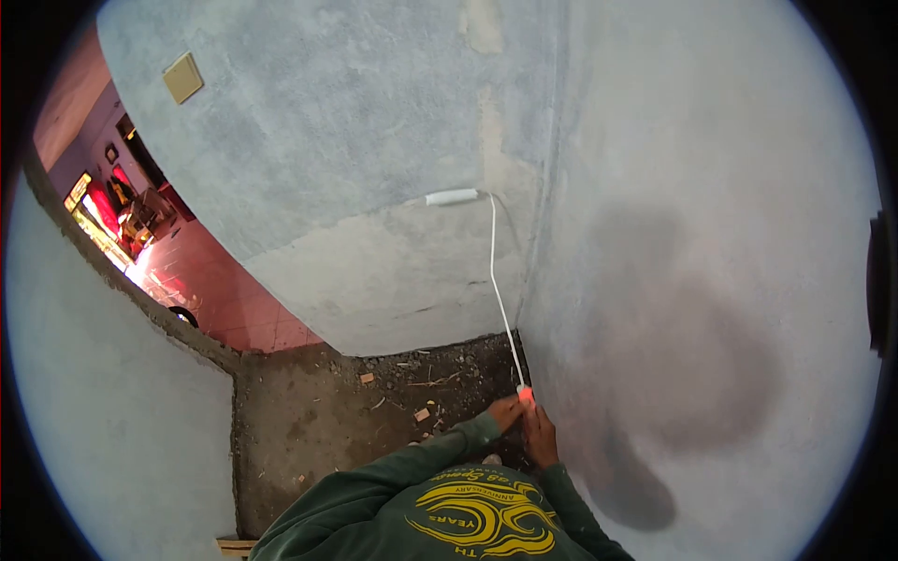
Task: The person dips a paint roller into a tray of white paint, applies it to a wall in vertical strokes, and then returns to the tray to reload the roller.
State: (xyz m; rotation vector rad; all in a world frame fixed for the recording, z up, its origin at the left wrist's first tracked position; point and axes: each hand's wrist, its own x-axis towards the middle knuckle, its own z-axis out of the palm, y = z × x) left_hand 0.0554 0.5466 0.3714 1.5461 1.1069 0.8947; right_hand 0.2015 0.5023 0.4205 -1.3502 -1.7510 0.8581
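Observation:
A paint roller with a white sleeve [452,197] rests against the wall in front of me, near the corner. Its long white rod [494,257] runs down to an orange handle [526,394]. Both my hands are closed at the handle, my left hand [506,411] on its left side and my right hand [540,438] just below and to the right. The wall [355,112] is bluish above the roller. Below it lies a paler, whitish patch [374,280]. Parts of my fingers are hidden behind the handle and each other.
The right-hand wall [730,140] stands close beside me and carries my shadow. Small debris such as a broken chip [422,414] litters the rough floor [290,421]. At left, a doorway opens onto a pink tiled floor [224,290]. A switch plate [183,78] sits high on the front wall.

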